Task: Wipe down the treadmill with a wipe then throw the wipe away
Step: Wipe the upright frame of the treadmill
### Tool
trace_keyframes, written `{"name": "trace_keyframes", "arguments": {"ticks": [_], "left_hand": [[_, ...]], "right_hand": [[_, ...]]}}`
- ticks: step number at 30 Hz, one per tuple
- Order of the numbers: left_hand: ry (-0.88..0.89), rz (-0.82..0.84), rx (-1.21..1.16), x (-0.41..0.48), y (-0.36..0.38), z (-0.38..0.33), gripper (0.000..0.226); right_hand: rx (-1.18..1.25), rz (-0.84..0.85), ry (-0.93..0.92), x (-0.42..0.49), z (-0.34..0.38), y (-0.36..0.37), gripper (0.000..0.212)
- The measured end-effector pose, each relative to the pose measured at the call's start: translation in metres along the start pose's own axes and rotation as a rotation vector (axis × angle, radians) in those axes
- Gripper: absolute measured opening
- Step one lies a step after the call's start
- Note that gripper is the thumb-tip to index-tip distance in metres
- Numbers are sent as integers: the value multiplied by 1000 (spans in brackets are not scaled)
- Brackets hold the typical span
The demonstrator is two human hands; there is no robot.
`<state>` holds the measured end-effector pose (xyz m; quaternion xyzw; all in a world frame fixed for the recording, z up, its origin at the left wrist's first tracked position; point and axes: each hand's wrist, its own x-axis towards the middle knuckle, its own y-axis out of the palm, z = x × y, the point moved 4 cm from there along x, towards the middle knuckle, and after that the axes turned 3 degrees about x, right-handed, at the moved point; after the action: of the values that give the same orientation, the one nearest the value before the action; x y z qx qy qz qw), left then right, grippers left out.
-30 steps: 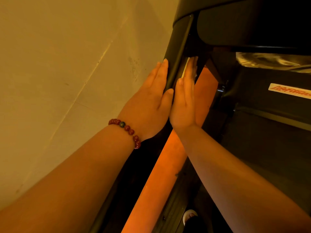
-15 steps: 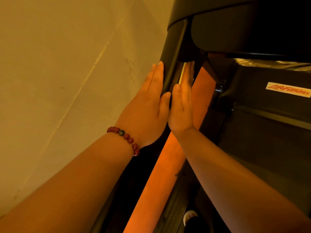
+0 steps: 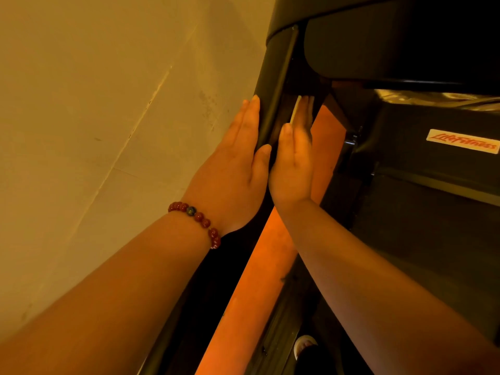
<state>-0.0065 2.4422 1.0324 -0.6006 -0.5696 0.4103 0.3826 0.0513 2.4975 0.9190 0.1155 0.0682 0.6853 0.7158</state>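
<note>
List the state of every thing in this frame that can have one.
left hand: open flat, fingers straight, pressed on the outer side of the black treadmill upright post.
right hand: open flat, pressing the thin pale wipe against the post's inner side.
thin pale wipe: mostly hidden under the right hand; one edge shows.
black treadmill upright post: between both hands.
red bead bracelet: on the left wrist.
white logo label: stuck on the treadmill's dark housing.

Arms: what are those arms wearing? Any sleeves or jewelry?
No sleeves show on either. The left arm wears a wrist bracelet of round dark red beads with one darker bead among them. The right arm wears nothing.
</note>
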Motion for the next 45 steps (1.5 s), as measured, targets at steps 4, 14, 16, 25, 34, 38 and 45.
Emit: {"name": "trace_keyframes", "arguments": {"ticks": [4,14,16,25,34,38,45], "left_hand": [[2,-7,1,1,0,0,60],[8,-14,-1,2,0,0,60],[3,-12,-1,2,0,1,60],[-10,11,-21,0,-2,-2,59],[-13,-3,-8,-9,-6,-5,57],[-3,-37,19,-20,-11,-9,54],[-35,-54,26,-40,-19,-12,52]], "right_hand": [[-59,-41,-19,-3,6,-6,54],[-248,-36,24,-14,15,-11,62],[-268,-14,55,-14,14,-15,66],[-396,54,-57,-17,27,-46,39],[-836,219,-403,-48,75,-59,46],[-1030,297,-514,-56,100,-61,44],[-1263,415,-521,-64,151,-63,54]]}}
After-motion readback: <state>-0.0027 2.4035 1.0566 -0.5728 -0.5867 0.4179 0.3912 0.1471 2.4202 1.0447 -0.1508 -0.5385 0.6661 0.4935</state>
